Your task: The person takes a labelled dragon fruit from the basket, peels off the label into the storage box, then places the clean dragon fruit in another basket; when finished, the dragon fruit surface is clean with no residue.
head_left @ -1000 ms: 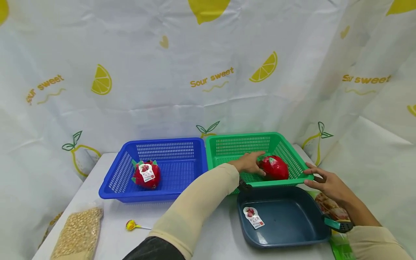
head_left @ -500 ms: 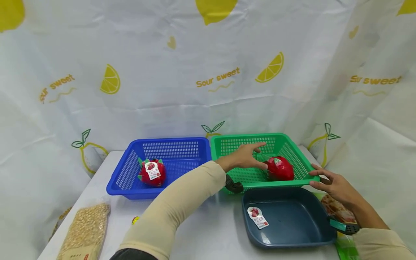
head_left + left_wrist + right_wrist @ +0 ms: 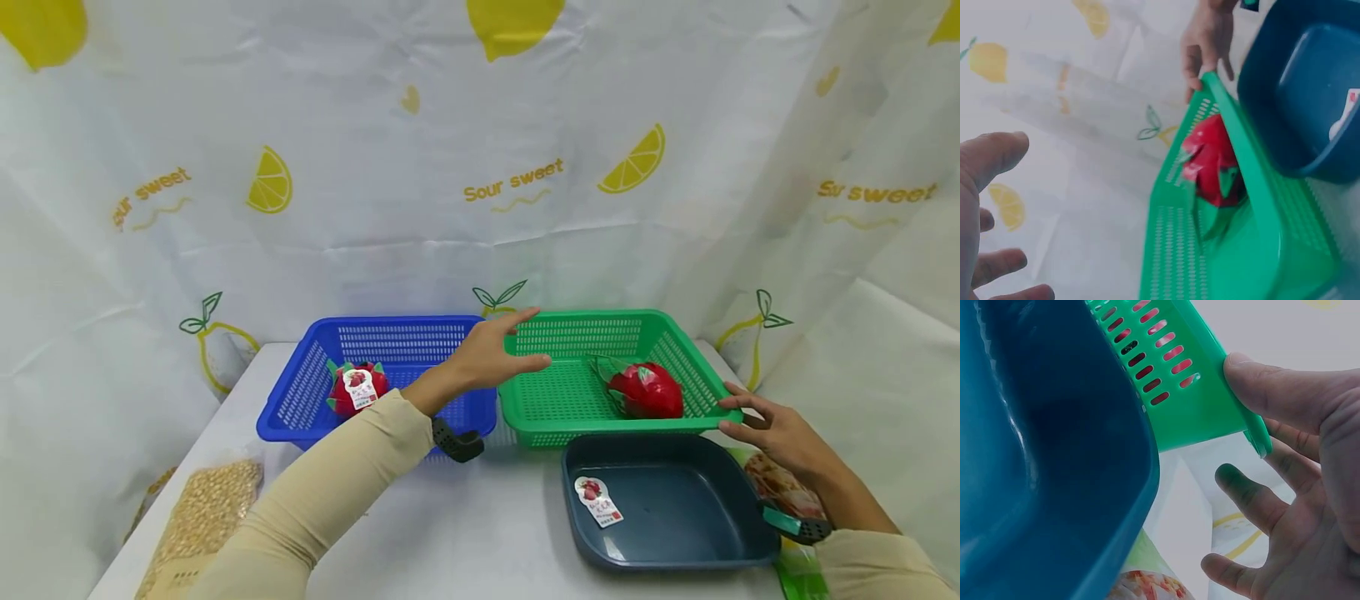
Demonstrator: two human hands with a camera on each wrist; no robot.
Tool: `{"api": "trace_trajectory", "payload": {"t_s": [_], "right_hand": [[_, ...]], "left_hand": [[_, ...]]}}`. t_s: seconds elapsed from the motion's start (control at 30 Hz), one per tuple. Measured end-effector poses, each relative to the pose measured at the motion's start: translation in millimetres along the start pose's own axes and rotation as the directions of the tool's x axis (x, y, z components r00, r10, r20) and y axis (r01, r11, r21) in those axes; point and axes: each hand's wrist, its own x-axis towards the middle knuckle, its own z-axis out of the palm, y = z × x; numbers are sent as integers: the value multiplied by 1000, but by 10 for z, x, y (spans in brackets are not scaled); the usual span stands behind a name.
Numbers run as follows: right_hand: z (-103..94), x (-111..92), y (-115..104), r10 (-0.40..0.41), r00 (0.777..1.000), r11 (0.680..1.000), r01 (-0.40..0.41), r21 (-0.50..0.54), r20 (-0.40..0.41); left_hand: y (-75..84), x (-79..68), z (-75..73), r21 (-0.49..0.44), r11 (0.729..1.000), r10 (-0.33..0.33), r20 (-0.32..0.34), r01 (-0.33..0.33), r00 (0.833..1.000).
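Observation:
My left hand [image 3: 491,354] hangs in the air over the gap between the blue basket [image 3: 300,421] and the green basket [image 3: 536,437]. Its thumb and fingers are spread, with nothing between them. Inside the green basket, near the front right, lies a glossy red dragon fruit [image 3: 651,392] with green leaf tips. My right hand [image 3: 783,437] holds that basket's front right corner. In the right wrist view, the thumb lies on the green wall [image 3: 1210,415] and a finger goes behind the rim. Another dragon fruit [image 3: 358,388], bearing a white label, sits in the blue basket.
A dark blue tub [image 3: 675,508] with a fruit label [image 3: 598,502] stuck inside stands in front of the green basket. A bag of pale beans or grains [image 3: 206,508] lies front left. A colourful package [image 3: 783,487] is partly under my right arm. A lemon-print curtain [image 3: 420,208] hangs behind.
My left hand has let go of the dragon fruit in the green basket and drawn back to the left. My right hand keeps its place at the corner. The head view has shifted slightly.

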Motion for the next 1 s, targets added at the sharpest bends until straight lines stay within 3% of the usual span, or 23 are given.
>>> {"api": "trace_trajectory", "payload": {"t_s": [0.27, 0.43, 0.63, 0.83, 1.0], "right_hand": [[15, -19, 50, 21, 1000, 999, -21, 34, 14], [23, -14, 70, 20, 1000, 999, -20, 28, 19], [-5, -7, 71, 8, 1000, 1000, -8, 18, 19], [-18, 20, 62, 12, 1000, 1000, -13, 27, 25], [-16, -4, 49, 13, 1000, 1000, -13, 11, 24]], "left_hand": [[-131, -420, -251, 17, 1000, 3, -191, 0, 982], [-267, -701, -376, 38, 999, -14, -309, 27, 951], [-443, -965, -482, 24, 998, -41, -398, 55, 916], [-535, -1205, -592, 51, 997, -30, -492, 62, 870], [-611, -1417, -697, 56, 997, -14, -589, 58, 808]]}}
